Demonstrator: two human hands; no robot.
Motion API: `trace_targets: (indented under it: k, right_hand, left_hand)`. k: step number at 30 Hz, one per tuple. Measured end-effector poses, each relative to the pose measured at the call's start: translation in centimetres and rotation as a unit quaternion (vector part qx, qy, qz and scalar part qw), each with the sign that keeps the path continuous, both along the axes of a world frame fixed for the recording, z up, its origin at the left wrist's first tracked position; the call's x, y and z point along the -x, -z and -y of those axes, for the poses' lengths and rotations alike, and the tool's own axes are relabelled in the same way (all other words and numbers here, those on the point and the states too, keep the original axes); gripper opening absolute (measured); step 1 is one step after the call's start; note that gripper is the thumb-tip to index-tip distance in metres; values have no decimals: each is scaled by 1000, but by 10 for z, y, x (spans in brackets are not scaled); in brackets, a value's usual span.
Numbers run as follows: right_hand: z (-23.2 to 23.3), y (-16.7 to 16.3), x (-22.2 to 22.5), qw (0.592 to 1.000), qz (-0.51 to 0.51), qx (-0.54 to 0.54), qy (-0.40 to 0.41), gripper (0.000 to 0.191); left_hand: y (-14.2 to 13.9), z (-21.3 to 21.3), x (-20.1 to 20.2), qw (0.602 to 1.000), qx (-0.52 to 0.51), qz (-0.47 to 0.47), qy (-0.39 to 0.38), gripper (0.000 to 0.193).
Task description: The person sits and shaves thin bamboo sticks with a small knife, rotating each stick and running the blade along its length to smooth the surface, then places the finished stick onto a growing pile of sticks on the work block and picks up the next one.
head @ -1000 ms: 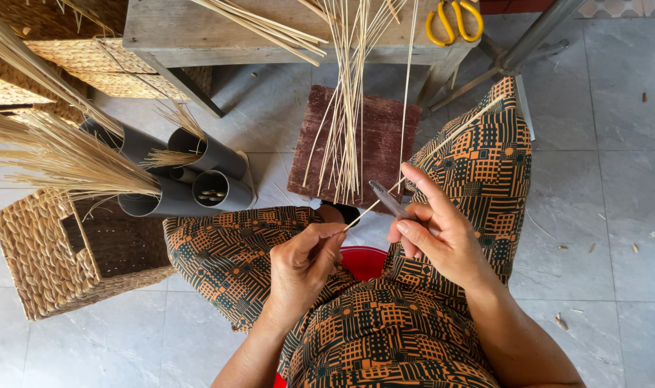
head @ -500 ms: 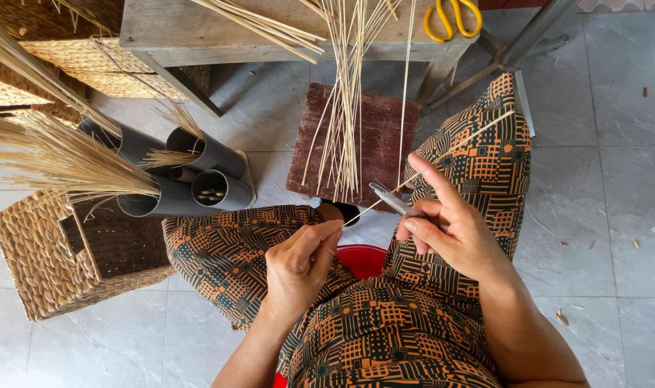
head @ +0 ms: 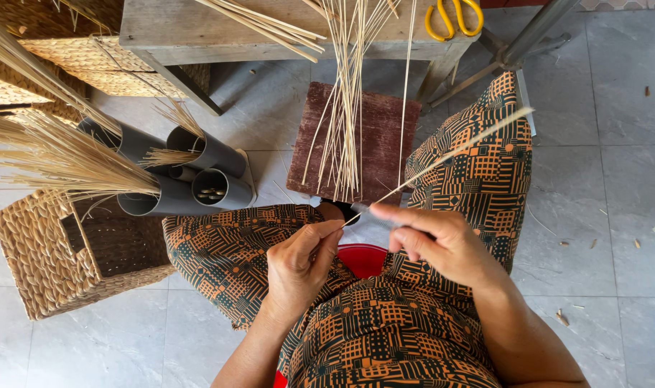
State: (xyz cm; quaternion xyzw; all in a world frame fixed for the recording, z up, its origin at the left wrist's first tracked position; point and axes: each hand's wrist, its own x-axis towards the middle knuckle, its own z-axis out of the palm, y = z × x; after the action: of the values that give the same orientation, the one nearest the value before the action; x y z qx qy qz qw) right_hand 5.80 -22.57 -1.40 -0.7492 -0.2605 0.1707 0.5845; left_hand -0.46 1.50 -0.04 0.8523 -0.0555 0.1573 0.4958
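My right hand [head: 431, 241] now sits lower and flatter than a second ago, its fingers [head: 396, 213] stretched out leftward instead of raised. The thin strip [head: 449, 152] I pinch now slants up across my right knee, lying further along it than before (its far tip reaches the knee's outer edge). My left hand [head: 299, 262] has curled tighter, thumb up near the strip's near end.
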Motion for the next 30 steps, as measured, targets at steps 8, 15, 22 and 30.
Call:
trace_targets:
  k: [8, 15, 22, 30]
  right_hand:
    - [-1, 7, 5, 992, -43, -32, -116, 44]
    - [-2, 7, 3, 975, -187, -117, -28, 60]
    - [-13, 17, 2, 985, -124, -114, 25, 44]
    - [13, 17, -15, 975, -102, -171, 94, 41]
  left_hand:
    - [8, 0, 2, 995, 74, -60, 5, 12]
    - [13, 1, 4, 972, 172, -161, 5, 11]
    - [16, 1, 5, 957, 221, -186, 40, 12]
    - [15, -5, 5, 960, 212, -171, 72, 8]
